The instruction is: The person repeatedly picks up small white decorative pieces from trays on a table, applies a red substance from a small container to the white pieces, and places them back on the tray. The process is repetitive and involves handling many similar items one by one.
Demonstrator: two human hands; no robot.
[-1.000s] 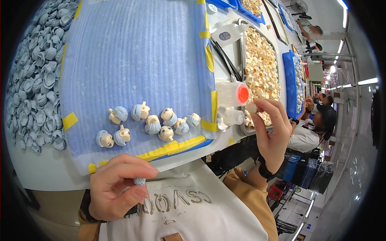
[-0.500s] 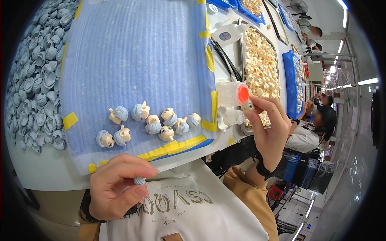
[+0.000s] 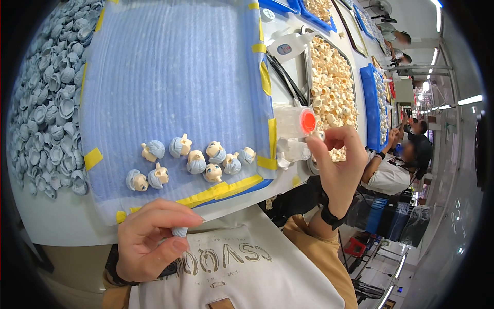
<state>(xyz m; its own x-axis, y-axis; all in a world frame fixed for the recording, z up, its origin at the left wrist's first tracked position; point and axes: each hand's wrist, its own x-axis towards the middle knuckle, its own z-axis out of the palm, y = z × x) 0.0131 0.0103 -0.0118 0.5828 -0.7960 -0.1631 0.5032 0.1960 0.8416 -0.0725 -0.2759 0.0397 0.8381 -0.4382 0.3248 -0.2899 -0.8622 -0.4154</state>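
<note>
left hand [image 3: 149, 239] pinching blue piece [image 3: 179, 232], right hand [image 3: 339, 162] apparently holding doll face [image 3: 318, 135]

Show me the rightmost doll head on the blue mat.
The doll head nearest the yellow tape on the right edge of the blue mat; the other eight lie to its left.

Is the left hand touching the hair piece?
Touching: the head view shows the left hand holding the hair piece between thumb and fingers.
</note>
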